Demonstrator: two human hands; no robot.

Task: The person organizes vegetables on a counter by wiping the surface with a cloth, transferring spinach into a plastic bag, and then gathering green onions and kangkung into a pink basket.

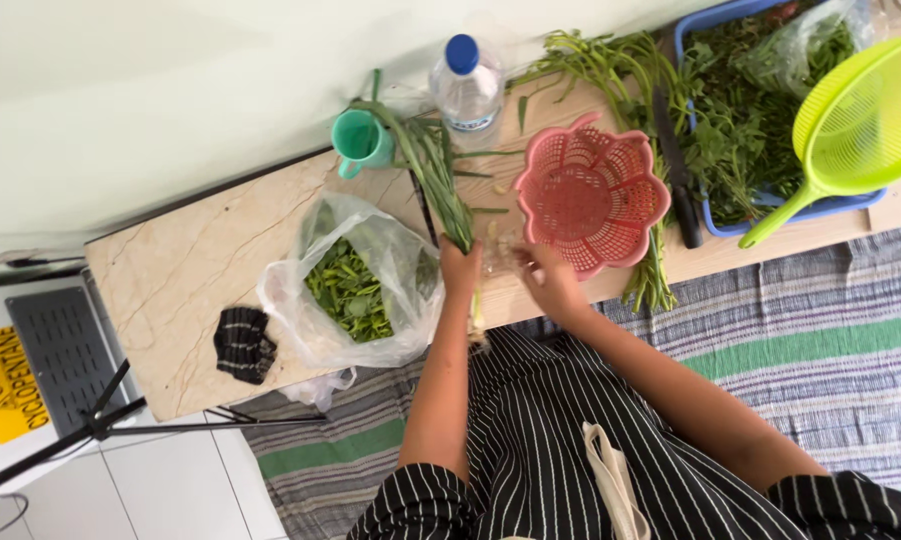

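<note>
Dark cloth [243, 344]: a black striped piece is lying near the left end of the table [175, 290].
Plastic bag [355, 285]: it is sitting open on the table, holding cut green leaves, just left of the left hand.
Green cup [362, 141]: it is standing by the wall, touching the tops of the green stalks.
Green stalks [432, 165]: the long bunch is running from the cup down to the left hand, its pale ends hanging past the table edge.
Left hand [459, 270]: it is gripping the lower part of the green stalks, fingers closed around them.
Water bottle [465, 88]: it is standing behind the stalks, blue cap on.
Right hand [550, 282]: it is curling at the table edge, just below the pink basket; whether it is pinching anything I cannot tell.
Pink basket [592, 193]: it is resting empty on the table, over loose greens.
Blue tray [770, 120]: it is holding leafy greens, with a lime-green strainer [860, 120] lying across it.
</note>
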